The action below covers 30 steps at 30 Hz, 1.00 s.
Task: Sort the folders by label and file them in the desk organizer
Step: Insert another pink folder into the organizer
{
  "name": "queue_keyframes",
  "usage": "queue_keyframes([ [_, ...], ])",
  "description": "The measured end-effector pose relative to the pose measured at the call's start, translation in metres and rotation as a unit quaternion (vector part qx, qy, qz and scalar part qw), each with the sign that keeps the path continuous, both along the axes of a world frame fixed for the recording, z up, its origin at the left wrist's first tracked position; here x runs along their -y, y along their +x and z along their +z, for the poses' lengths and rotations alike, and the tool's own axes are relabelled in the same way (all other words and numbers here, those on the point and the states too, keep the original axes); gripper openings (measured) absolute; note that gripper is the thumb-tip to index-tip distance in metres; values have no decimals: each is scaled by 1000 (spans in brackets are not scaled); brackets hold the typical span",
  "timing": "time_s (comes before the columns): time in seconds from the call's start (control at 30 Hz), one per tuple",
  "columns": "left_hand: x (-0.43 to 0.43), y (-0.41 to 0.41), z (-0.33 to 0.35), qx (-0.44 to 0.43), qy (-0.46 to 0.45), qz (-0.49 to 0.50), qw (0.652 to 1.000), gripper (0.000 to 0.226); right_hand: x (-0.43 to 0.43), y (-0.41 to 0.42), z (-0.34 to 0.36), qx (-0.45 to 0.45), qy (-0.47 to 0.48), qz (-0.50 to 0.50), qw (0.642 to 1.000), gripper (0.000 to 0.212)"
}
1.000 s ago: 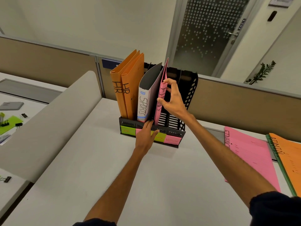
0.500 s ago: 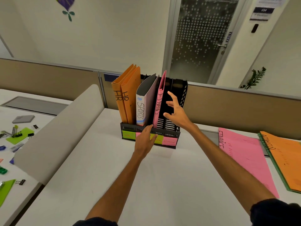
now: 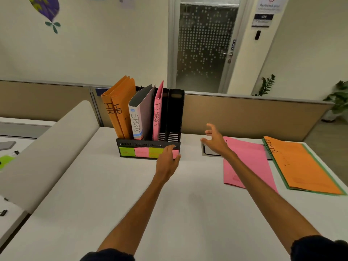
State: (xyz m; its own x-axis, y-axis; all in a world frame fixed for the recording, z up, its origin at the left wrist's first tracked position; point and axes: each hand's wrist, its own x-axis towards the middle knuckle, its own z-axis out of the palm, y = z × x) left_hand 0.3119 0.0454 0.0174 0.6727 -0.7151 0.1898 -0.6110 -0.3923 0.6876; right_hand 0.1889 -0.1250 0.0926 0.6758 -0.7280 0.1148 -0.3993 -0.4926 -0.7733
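A black desk organizer (image 3: 174, 113) stands at the back of the desk with coloured sticky labels along its front. It holds two orange HR folders (image 3: 120, 110), a grey SPORTS folder (image 3: 141, 112) and a pink FINANCE folder (image 3: 157, 112), all upright. My left hand (image 3: 167, 159) rests flat against the organizer's front right corner. My right hand (image 3: 215, 141) hovers open over the top edge of a second pink folder (image 3: 248, 166) lying flat to the right. An orange ADMIN folder (image 3: 299, 164) lies further right on top of a green one.
A grey padded divider (image 3: 43, 153) runs along the desk's left side. A brown partition (image 3: 244, 115) closes the back. A cable slot (image 3: 209, 150) sits in the desk beside the pink folder. Binder clips and green notes (image 3: 5, 160) lie on the neighbouring desk at left.
My right hand let go of the pink FINANCE folder in the organizer and swung right, over the flat pink folder. My left hand slid right along the organizer's front.
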Motion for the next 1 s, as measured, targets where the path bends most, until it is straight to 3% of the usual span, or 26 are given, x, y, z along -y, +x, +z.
queue_keyframes([
  [0.3, 51, -82, -19, -28, 11, -36, 999, 45, 51, -109, -22, -39, 28, -70, 996, 62],
  [0.67, 132, -160, -51, -66, 88, -68, 992, 48, 120, -214, -71, -72, 110, -174, 976, 68],
  [1.0, 182, -177, -85, -128, 191, -55, 972, 55, 161, -250, -137, -189, 153, -224, 944, 62],
])
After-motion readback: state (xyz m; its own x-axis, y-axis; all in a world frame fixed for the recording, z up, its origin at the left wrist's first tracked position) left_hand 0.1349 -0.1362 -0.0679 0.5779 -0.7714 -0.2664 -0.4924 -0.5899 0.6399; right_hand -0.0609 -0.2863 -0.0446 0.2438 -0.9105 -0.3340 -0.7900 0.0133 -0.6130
